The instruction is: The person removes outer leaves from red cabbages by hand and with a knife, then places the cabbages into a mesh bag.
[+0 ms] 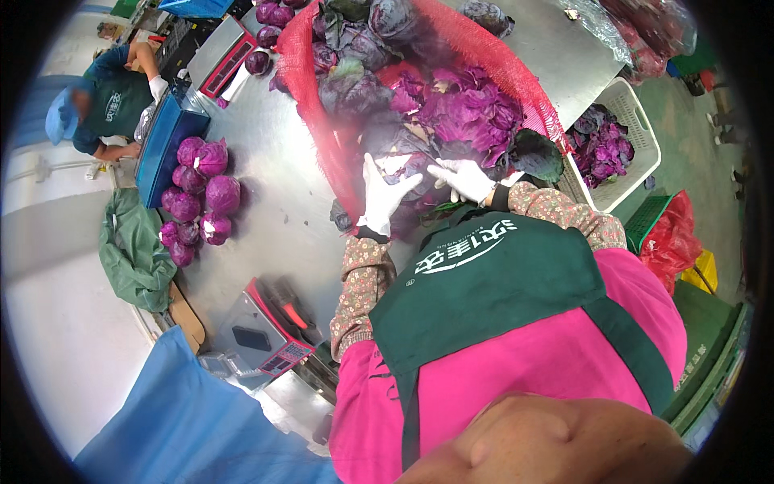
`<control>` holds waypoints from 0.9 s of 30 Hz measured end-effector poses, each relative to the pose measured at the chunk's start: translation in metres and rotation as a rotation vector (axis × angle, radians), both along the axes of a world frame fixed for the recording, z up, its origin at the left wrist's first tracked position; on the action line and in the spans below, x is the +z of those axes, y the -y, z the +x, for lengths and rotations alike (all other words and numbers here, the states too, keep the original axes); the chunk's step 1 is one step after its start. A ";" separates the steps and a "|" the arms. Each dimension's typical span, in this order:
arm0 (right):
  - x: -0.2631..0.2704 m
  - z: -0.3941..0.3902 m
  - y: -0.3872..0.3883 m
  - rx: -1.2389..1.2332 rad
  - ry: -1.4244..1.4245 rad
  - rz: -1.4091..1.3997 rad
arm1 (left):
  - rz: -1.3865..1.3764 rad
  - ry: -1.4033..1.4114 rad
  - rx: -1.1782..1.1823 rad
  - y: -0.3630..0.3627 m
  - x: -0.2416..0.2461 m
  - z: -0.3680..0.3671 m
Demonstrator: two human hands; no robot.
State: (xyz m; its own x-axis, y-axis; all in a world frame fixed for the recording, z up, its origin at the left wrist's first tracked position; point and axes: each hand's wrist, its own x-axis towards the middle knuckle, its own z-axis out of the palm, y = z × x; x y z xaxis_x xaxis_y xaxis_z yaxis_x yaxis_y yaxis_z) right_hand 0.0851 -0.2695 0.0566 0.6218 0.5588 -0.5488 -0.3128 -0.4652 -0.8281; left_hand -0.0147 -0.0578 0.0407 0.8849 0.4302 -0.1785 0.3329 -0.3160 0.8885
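My left hand (387,195), in a white glove, rests with thumb and fingers spread against a red cabbage (400,169) that has a pale cut patch. At the cabbage's other side is my right hand (462,180), also gloved, its fingers curled; a thin dark tool, perhaps a knife, seems to stick out from it towards the cabbage. Around both hands a red mesh sack (314,121) lies spread on the metal table, holding whole red cabbages (357,91) with dark outer leaves. Loose purple leaves (471,112) are heaped just beyond my right hand.
Trimmed red cabbages (185,207) are grouped at the left beside a blue crate (166,151). A co-worker (115,103) stands behind it. Digital scales (222,57) (266,333) stand on the metal table (266,157). A white basket (647,142) of leaves is at the right.
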 end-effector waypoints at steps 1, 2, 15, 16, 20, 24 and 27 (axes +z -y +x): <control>0.006 0.001 0.001 0.021 -0.052 0.023 | 0.068 0.004 0.001 0.004 -0.002 -0.003; 0.010 0.004 0.000 -0.013 0.046 -0.003 | 0.136 0.007 0.002 0.007 -0.003 -0.006; -0.008 0.052 -0.030 0.798 0.939 -0.041 | 0.242 -0.009 -0.156 0.018 0.014 -0.012; -0.010 0.054 -0.031 0.830 1.012 -0.026 | 0.238 -0.009 -0.157 0.016 0.013 -0.012; -0.039 0.068 -0.030 0.822 1.314 0.108 | 0.217 -0.015 -0.178 0.013 0.012 -0.007; -0.026 0.069 -0.047 0.454 0.761 0.068 | 0.233 -0.052 -0.166 0.002 0.006 -0.005; -0.013 0.102 -0.043 0.192 0.412 -0.227 | 0.219 0.046 -0.176 0.004 0.007 -0.013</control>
